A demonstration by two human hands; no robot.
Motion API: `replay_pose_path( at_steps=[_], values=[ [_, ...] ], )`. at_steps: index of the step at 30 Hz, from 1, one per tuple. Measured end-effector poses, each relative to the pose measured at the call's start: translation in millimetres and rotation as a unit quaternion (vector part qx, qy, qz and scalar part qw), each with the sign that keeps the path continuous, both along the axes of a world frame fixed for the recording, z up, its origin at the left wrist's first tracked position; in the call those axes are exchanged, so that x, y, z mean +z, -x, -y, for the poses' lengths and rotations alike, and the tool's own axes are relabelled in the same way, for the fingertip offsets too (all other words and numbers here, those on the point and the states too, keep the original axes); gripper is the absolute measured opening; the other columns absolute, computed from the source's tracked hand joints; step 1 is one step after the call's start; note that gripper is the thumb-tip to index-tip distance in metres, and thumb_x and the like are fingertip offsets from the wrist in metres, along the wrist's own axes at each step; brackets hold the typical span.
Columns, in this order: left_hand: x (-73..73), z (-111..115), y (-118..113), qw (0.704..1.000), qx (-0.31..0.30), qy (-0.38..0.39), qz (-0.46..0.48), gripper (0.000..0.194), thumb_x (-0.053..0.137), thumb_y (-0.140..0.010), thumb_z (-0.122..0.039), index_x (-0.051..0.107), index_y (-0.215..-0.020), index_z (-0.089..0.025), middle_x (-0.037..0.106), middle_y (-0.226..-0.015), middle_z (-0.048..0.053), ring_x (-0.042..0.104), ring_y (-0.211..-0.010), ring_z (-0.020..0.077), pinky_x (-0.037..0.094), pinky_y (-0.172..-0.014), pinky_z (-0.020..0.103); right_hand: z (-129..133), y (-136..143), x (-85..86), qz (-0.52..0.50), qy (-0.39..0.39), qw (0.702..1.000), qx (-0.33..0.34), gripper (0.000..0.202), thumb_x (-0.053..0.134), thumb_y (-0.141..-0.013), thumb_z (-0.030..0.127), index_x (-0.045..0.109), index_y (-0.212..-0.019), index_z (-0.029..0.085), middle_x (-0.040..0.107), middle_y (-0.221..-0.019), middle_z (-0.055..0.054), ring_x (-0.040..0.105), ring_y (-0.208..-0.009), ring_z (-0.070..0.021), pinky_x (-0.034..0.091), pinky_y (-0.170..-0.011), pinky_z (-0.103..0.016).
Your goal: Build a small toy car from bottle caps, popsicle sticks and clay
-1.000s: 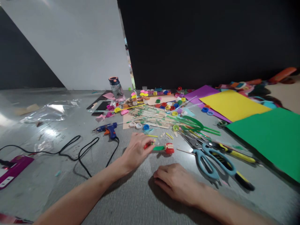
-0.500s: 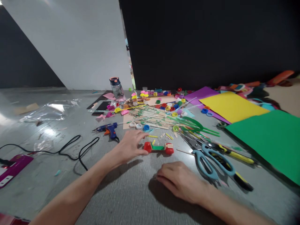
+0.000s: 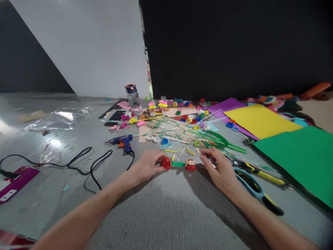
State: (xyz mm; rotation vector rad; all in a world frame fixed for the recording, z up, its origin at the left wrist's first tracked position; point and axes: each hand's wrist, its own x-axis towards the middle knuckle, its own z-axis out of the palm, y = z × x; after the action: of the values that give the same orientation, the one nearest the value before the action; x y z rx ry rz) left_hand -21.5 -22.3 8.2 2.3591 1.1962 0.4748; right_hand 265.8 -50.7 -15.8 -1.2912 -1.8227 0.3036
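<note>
A small piece with red caps at both ends and a green strip between them rests on the grey table. Short wooden pieces lie on its right cap. My left hand pinches the left red cap between thumb and fingers. To the right of the piece, my right hand hovers with thumb and fingers apart, holding nothing, partly over the blue-handled scissors. Yellow sticks and small wooden bits lie just behind the piece.
A blue glue gun with a black cord lies left. Behind are wooden sticks, coloured caps and a bottle. Yellow and green sheets and a yellow cutter lie right. A purple power strip is far left.
My left hand has closed on the left red cap. My right hand has risen forward and right from the near table, and its fingers have opened. The view has shifted slightly.
</note>
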Motion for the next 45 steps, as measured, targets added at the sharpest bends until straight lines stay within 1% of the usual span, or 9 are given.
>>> replay_pose_path(
  at_steps=[7, 11, 18, 25, 30, 34, 37, 41, 45],
  values=[
    [-5.5, 3, -3, 0.996, 0.049, 0.002, 0.069, 0.042, 0.079, -0.076, -0.037, 0.070, -0.115, -0.022, 0.074, -0.098, 0.006, 0.065, -0.091, 0.0257, 0.044, -0.088, 0.041, 12, 8, 21.5, -0.038, -0.023, 0.999, 0.016, 0.014, 0.054, -0.101, 0.029, 0.065, -0.103, 0.020, 0.067, -0.095, -0.006, 0.061, -0.081, -0.0188, 0.047, -0.069, -0.030],
    [4.1, 2, -1, 0.983, 0.101, -0.035, 0.149, 0.034, 0.069, -0.087, -0.041, 0.068, -0.115, -0.021, 0.072, -0.103, 0.008, 0.064, -0.100, 0.0255, 0.043, -0.096, 0.042, 31, 22, 31.7, -0.024, -0.025, 0.992, 0.125, 0.012, 0.053, -0.102, 0.022, 0.065, -0.104, 0.020, 0.068, -0.093, -0.004, 0.063, -0.081, -0.0165, 0.048, -0.074, -0.029],
    [20.9, -1, 2, 0.931, 0.174, -0.106, 0.303, 0.024, 0.051, -0.099, -0.037, 0.067, -0.102, -0.019, 0.071, -0.095, 0.006, 0.064, -0.092, 0.0203, 0.048, -0.088, 0.034, 67, 56, 19.3, 0.253, 0.034, 0.911, 0.324, 0.016, 0.050, -0.101, 0.023, 0.065, -0.097, 0.018, 0.066, -0.083, -0.003, 0.062, -0.073, -0.0190, 0.044, -0.064, -0.032],
    [52.8, 3, 20, 0.907, 0.179, -0.175, 0.338, 0.015, 0.059, -0.092, -0.030, 0.069, -0.095, -0.019, 0.072, -0.095, 0.004, 0.065, -0.092, 0.0181, 0.048, -0.087, 0.031, 74, 71, 11.7, 0.343, 0.094, 0.877, 0.322, 0.010, 0.059, -0.094, 0.017, 0.063, -0.103, 0.018, 0.067, -0.094, -0.004, 0.065, -0.081, -0.0211, 0.048, -0.070, -0.033],
    [53.2, 3, 58, 0.886, 0.234, -0.214, 0.339, 0.015, 0.057, -0.092, -0.028, 0.067, -0.096, -0.018, 0.072, -0.093, 0.005, 0.064, -0.087, 0.0180, 0.048, -0.082, 0.031, 70, 78, 34.8, 0.346, 0.065, 0.868, 0.352, 0.009, 0.058, -0.095, 0.016, 0.065, -0.091, 0.018, 0.068, -0.084, -0.004, 0.064, -0.074, -0.0192, 0.045, -0.065, -0.031],
    [29.4, 8, 70, 0.912, 0.217, -0.181, 0.296, 0.013, 0.059, -0.091, -0.027, 0.067, -0.090, -0.017, 0.071, -0.086, 0.005, 0.064, -0.081, 0.0185, 0.050, -0.078, 0.033, 43, 65, 68.7, 0.216, 0.021, 0.932, 0.292, 0.020, 0.050, -0.102, 0.024, 0.068, -0.096, 0.020, 0.070, -0.087, -0.004, 0.065, -0.078, -0.0177, 0.046, -0.070, -0.030],
    [13.8, 18, 59, 0.949, 0.136, -0.142, 0.247, 0.015, 0.072, -0.082, -0.024, 0.070, -0.096, -0.019, 0.072, -0.092, 0.004, 0.066, -0.089, 0.0202, 0.050, -0.087, 0.036, 16, 46, 82.5, 0.173, 0.025, 0.973, 0.152, 0.020, 0.052, -0.100, 0.032, 0.069, -0.097, 0.023, 0.072, -0.089, -0.003, 0.065, -0.074, -0.0170, 0.048, -0.067, -0.029],
    [8.1, 27, 42, 0.971, 0.049, -0.121, 0.200, 0.033, 0.085, -0.070, -0.024, 0.071, -0.100, -0.021, 0.072, -0.102, 0.006, 0.065, -0.103, 0.0250, 0.048, -0.096, 0.042, 1, 27, 74.5, 0.183, 0.017, 0.980, 0.078, 0.020, 0.054, -0.098, 0.035, 0.069, -0.097, 0.021, 0.072, -0.094, -0.007, 0.066, -0.077, -0.0219, 0.049, -0.068, -0.033],
    [12.8, 13, 51, 0.965, 0.091, -0.143, 0.202, 0.011, 0.071, -0.082, -0.023, 0.070, -0.092, -0.020, 0.071, -0.099, 0.007, 0.063, -0.101, 0.0246, 0.046, -0.096, 0.043, 10, 12, 65.4, 0.188, -0.006, 0.980, 0.064, 0.023, 0.052, -0.099, 0.037, 0.068, -0.096, 0.022, 0.072, -0.095, -0.008, 0.068, -0.084, -0.0245, 0.050, -0.071, -0.035]
  ],
)
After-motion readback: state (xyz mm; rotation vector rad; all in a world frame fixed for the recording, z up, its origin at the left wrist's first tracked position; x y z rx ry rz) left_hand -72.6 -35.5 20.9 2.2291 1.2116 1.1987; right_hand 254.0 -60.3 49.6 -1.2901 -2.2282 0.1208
